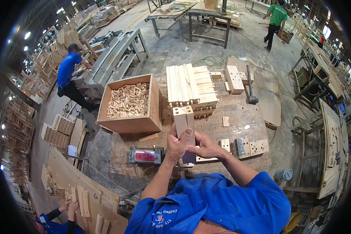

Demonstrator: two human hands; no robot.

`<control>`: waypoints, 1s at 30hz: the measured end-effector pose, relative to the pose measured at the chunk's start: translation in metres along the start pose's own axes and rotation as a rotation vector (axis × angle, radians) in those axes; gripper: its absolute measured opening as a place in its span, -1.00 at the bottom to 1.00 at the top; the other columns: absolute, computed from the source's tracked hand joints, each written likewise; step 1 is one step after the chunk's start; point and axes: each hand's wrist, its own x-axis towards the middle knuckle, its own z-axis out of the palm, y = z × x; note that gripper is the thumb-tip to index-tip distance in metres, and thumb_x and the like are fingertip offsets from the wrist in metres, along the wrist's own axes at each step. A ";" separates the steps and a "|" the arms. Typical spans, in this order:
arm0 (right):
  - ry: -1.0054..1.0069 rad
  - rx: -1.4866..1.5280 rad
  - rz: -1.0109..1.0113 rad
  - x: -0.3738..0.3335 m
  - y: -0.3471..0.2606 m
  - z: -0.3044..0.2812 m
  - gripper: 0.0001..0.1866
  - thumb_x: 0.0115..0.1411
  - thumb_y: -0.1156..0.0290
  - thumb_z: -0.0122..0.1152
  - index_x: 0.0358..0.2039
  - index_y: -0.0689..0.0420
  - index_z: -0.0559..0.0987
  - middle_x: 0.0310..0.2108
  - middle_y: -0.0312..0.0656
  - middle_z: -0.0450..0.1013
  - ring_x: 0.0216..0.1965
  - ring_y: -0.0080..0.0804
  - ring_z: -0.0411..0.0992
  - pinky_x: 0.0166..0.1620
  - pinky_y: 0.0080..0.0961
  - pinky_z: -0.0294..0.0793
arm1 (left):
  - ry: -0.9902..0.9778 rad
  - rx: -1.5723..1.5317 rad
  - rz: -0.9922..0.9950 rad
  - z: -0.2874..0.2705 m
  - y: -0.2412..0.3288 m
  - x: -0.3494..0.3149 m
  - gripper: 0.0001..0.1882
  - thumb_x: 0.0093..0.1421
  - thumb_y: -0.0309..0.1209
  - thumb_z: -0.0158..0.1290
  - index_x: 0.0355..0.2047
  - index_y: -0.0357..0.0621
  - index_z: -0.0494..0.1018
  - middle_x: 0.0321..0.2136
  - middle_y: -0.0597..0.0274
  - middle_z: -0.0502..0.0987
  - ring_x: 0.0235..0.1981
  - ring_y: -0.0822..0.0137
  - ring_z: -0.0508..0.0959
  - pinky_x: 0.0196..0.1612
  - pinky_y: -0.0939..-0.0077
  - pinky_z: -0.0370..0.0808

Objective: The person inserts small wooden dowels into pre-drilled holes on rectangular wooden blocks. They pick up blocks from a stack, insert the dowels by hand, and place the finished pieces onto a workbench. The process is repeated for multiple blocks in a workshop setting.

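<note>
Upright between my hands is a pair of pale wooden pieces (183, 119), pressed side by side, with dark round holes in their top ends. My left hand (178, 142) wraps round them from the left, thumb across the front. From the right my right hand (206, 146) grips them lower down, its thumb near the left hand. Just beyond them a stack of wooden slats (183, 84) lies on the worktable (247, 121), with dowels showing at the ends of its lower layers. To the left stands a wooden box (132, 125) full of short wooden dowels (128, 99).
A hammer (250, 87) lies beside a drilled wooden block (234, 79) at the table's far right. Several drilled blocks (258, 147) line the near right edge. A red-windowed device (145, 155) sits at near left. A co-worker in blue (67, 70) stands at left; another's hands (69, 206) are lower left.
</note>
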 end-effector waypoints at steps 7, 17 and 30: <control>0.103 -0.082 0.041 0.003 0.014 0.010 -0.52 0.39 0.39 0.36 0.27 0.22 0.53 0.05 -0.08 0.60 0.06 -0.40 0.56 0.11 -0.36 0.60 | -0.065 0.086 -0.056 -0.005 0.002 0.001 -0.26 0.31 -0.14 0.46 0.28 -0.26 0.35 -0.04 0.20 0.63 -0.06 0.39 0.63 0.01 0.40 0.61; 0.202 -0.149 -0.125 0.022 0.016 0.037 -0.48 0.24 0.57 0.29 0.24 0.24 0.56 0.11 0.08 0.62 0.13 -0.11 0.62 0.15 -0.23 0.62 | 0.399 0.410 0.104 0.013 0.015 -0.004 -0.28 0.13 -0.31 0.55 0.14 -0.26 0.37 -0.17 0.01 0.67 -0.20 0.23 0.69 -0.07 0.25 0.66; -0.270 -0.449 -0.080 0.067 -0.027 0.034 -0.58 0.26 0.44 0.45 0.12 0.20 0.61 -0.06 0.14 0.66 -0.01 0.08 0.66 0.09 -0.11 0.63 | 0.397 0.473 0.097 -0.066 0.032 -0.035 -0.41 0.17 -0.44 0.42 0.15 -0.27 0.42 -0.12 0.02 0.69 -0.13 0.25 0.71 -0.01 0.26 0.66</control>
